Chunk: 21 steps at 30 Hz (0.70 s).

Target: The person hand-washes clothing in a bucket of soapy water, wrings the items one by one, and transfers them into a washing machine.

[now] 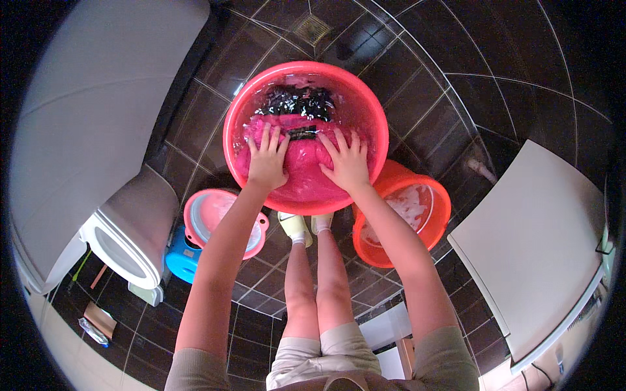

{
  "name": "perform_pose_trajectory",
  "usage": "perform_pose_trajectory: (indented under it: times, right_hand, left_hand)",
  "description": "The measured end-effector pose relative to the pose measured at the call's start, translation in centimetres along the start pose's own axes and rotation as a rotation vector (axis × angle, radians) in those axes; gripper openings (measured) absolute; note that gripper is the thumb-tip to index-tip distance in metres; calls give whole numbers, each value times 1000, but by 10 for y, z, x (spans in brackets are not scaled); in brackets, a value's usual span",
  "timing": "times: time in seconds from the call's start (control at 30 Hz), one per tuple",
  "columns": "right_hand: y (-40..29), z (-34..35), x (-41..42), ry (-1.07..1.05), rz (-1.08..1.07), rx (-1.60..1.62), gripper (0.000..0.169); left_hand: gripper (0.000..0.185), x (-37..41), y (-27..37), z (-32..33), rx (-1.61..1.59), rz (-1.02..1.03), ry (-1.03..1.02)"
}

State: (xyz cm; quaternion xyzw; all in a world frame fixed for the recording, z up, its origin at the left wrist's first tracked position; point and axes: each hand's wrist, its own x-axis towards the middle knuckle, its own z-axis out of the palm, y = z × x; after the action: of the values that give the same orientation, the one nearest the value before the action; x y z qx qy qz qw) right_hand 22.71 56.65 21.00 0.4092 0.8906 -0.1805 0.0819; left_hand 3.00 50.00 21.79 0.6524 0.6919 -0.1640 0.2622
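A large pink plastic basin (234, 119) of water stands on the tiled floor before me. In it lies a soaked bright pink cloth (305, 168), probably a garment, with a black patch that bears writing. Black fabric (298, 100) floats or lies in the water towards the far side. My left hand (268, 159) rests flat on the left part of the pink cloth, fingers spread. On the right part, my right hand (346, 161) is laid the same way, palm down. Neither hand grasps anything. Water hides the lower folds of the cloth.
An orange bucket (442, 205) with suds touches the basin's right side. At left sit a small pink basin (191, 205) and a blue plastic container (181, 261). Beyond them is a white toilet (124, 251). A floor drain (311, 30) lies past the basin; a white cabinet (533, 244) stands right.
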Motion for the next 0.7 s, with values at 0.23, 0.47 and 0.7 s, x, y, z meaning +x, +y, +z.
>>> perform_pose_trajectory:
  times: [0.23,0.47,0.7]
  right_hand:
    - [0,55,28,-256,98,66,62]
    - [31,88,49,-382,554,546,41]
    - [-38,15,37,-70,624,1703,54]
  left_hand:
    - [61,32,-31,61,54,-92,98]
    - [37,50,-15,78,-372,-329,-39]
    - [51,7,-5,90,-2297,-859,184]
